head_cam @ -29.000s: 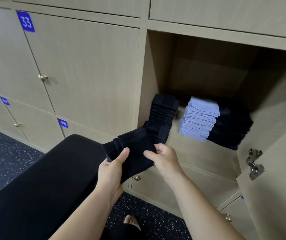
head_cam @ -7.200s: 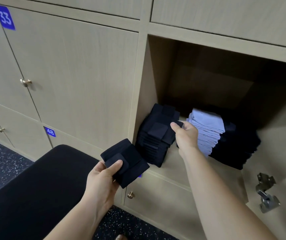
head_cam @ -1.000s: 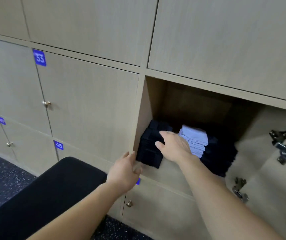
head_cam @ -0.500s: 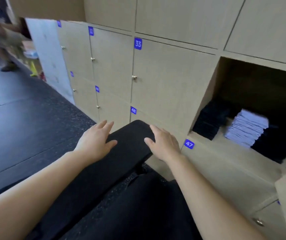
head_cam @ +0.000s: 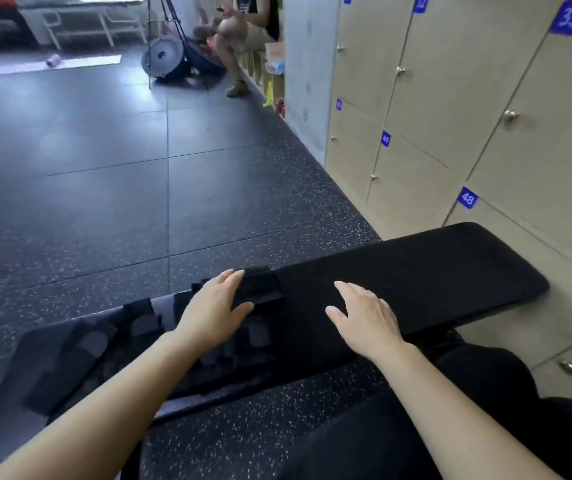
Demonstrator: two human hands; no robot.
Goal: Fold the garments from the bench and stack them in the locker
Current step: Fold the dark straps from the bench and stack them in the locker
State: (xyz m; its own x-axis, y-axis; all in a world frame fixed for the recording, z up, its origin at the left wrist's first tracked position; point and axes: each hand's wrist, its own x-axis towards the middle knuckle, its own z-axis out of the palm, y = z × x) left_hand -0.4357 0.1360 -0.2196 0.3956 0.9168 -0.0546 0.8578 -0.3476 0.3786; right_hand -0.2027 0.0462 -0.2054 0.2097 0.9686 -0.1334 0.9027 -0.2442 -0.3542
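Black bench (head_cam: 433,271) stands on speckled floor (head_cam: 104,168) beside lockers (head_cam: 468,98).

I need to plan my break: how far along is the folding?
The locker is out of view now, so finished stacks cannot be counted. In hand: the left hand reaches onto a black garment; the right hand hovers open. Left: more dark garments spread along the bench.

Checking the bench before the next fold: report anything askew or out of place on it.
Nothing looks damaged. The dark garments lie jumbled and overlapping on the left part of the bench, unfolded; the left hand rests on one.
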